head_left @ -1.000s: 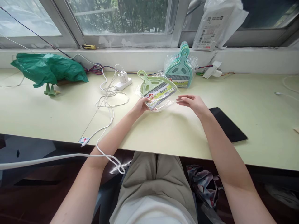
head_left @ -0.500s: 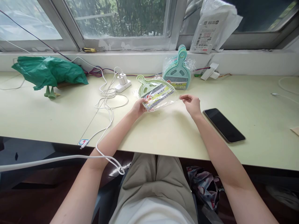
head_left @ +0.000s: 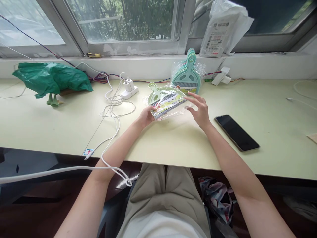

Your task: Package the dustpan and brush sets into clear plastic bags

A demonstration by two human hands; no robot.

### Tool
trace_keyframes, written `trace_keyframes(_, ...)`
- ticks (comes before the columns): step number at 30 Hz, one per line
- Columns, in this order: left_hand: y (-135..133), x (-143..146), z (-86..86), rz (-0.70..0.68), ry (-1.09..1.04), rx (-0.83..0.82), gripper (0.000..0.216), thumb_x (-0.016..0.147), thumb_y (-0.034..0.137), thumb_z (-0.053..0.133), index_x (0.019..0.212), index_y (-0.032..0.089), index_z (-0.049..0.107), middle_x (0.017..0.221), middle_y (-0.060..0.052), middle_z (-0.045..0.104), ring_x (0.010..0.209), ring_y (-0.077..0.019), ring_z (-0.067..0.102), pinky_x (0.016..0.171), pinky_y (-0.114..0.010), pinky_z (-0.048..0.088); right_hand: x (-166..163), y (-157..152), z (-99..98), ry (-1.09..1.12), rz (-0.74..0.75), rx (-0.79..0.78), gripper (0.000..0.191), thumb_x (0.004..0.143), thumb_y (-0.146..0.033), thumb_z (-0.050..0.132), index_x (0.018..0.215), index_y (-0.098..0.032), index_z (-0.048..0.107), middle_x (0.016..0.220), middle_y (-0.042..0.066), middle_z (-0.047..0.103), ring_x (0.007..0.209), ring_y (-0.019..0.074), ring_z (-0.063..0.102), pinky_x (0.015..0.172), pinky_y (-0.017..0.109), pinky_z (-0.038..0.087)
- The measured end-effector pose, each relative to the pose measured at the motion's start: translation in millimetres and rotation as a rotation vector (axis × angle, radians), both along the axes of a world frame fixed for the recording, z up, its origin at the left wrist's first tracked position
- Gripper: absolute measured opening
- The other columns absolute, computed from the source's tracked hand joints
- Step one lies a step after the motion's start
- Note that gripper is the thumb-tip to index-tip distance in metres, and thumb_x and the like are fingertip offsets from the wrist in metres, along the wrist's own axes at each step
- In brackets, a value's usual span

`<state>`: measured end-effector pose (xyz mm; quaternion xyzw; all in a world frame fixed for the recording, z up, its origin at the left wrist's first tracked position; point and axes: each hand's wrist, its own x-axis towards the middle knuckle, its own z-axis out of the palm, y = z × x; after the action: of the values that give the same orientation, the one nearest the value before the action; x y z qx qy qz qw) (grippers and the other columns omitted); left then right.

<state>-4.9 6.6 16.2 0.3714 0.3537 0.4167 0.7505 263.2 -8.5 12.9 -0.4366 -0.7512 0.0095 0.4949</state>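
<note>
My left hand (head_left: 146, 116) grips the lower left side of a pale green mini dustpan and brush set (head_left: 166, 99), packed in a clear plastic bag. The set is tilted, its handle pointing to the upper left, and a printed label runs across the grey bristles. At the bag's right side is my right hand (head_left: 199, 109), thumb and fingers spread apart, fingertips close to the plastic. Whether they touch it I cannot tell. Behind, a stack of similar bagged dustpan sets (head_left: 188, 74), the front one teal, leans against the wall.
A black phone (head_left: 237, 133) lies right of my right forearm. White cables (head_left: 116, 109) and a power strip (head_left: 129, 92) are at the left, one cable crossing my left forearm. A green plastic bag (head_left: 53, 77) sits far left. A white parcel bag (head_left: 218, 33) stands on the sill.
My right hand has opened from a pinch and moved slightly left, nearer the dustpan set. The left hand keeps its hold, with the set turned a little.
</note>
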Motion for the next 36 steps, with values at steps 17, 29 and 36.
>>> trace_keyframes(17, -1.7, -3.0, 3.7, -0.181, 0.072, 0.051, 0.045, 0.072, 0.018, 0.049, 0.115, 0.007, 0.053, 0.098, -0.016, 0.072, 0.078, -0.0204, 0.071, 0.047, -0.022, 0.051, -12.4, -14.8, 9.1, 0.022, -0.159, 0.068, 0.031, 0.098, -0.040, 0.040, 0.087, -0.031, 0.068, 0.109, -0.002, 0.072, 0.118, 0.0222, 0.061, 0.115, 0.050, 0.025)
trace_keyframes(29, -3.9, -6.7, 3.9, -0.314, 0.164, 0.130, 0.040, 0.076, 0.020, 0.055, 0.113, 0.004, 0.056, 0.093, -0.018, 0.074, 0.059, -0.0171, 0.069, 0.039, -0.019, 0.043, -12.6, -16.4, 8.1, 0.052, -0.216, 0.001, 0.036, 0.096, -0.047, 0.042, 0.089, -0.030, 0.073, 0.084, 0.001, 0.074, 0.097, 0.0242, 0.065, 0.107, 0.049, 0.035)
trace_keyframes(36, -10.1, -5.6, 5.6, -0.401, 0.240, 0.253, 0.051, 0.077, 0.025, 0.065, 0.124, 0.009, 0.052, 0.105, -0.020, 0.072, 0.063, -0.0185, 0.072, 0.040, -0.018, 0.042, -10.5, -12.2, 3.0, 0.085, -0.223, 0.019, 0.029, 0.093, -0.046, 0.049, 0.093, -0.030, 0.073, 0.086, 0.002, 0.072, 0.098, 0.0264, 0.061, 0.100, 0.050, 0.041)
